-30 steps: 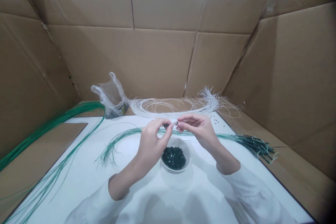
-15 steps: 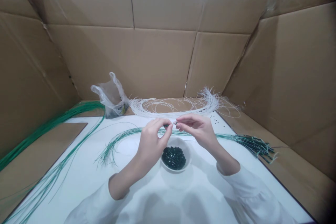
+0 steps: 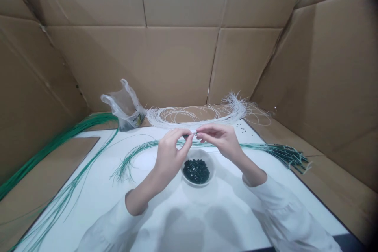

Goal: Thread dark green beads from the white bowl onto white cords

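My left hand is closed in a pinch above the bowl's left side. Something small and dark, apparently beads, shows between its thumb and fingers, and a thin strand trails leftward from near this hand. Facing it, my right hand is also pinched, its fingertips almost touching the left ones. A tiny pale piece shows between the two sets of fingertips; its kind is too small to tell. Just below the hands stands a white bowl holding many dark green beads.
Behind the hands lies a bundle of green strands, its right end dark with beads. A white coil and a plastic bag sit at the back. Long green strands run along the left. Cardboard walls surround the table.
The view has tilted slightly downward. Both hands keep their pinch with the fingertips close together; the tiny piece between them has shifted only slightly.
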A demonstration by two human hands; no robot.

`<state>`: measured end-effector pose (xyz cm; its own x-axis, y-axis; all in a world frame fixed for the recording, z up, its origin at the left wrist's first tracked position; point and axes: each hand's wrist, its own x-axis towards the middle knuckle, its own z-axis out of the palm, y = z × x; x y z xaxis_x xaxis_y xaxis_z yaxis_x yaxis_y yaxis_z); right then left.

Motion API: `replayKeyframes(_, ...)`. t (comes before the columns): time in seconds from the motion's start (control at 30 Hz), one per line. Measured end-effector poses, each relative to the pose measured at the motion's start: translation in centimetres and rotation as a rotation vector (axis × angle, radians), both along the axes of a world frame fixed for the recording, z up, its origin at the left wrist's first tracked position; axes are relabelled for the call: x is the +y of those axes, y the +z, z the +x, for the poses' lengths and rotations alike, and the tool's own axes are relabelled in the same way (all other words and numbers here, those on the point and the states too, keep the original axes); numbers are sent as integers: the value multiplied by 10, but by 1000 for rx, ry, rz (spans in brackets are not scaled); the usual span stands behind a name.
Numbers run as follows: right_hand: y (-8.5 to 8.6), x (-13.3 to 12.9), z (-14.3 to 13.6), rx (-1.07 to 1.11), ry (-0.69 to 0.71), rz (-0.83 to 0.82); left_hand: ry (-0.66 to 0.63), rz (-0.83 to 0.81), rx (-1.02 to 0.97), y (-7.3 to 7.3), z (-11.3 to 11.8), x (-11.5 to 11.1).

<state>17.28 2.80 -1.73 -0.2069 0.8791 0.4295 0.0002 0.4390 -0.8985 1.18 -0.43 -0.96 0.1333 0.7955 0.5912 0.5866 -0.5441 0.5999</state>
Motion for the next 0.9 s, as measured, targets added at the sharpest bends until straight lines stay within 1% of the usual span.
replayKeyframes(0.1,-1,2,0,15,23,-40,9,8,-7,1,0,0)
replayKeyframes(0.17,-1,3,0,-3,23,-30,12,7,-6,1,0,0)
replayKeyframes(0.43,-4,5,1,-89,-9,51,14,6,9,-4,1,3)
replayKeyframes(0.57,-2,3,1,-161,-42,159,7,-6,14,-3,1,3)
replayKeyframes(0.7,1,2,1,-200,-42,173,-5,-25,10,-2,1,2)
replayKeyframes(0.8,1,3,2,-216,-9,166,-28,-52,-26,-3,1,3)
replayKeyframes(0.9,0,4,2,-208,-3,155,-46,-129,-91,-4,0,5)
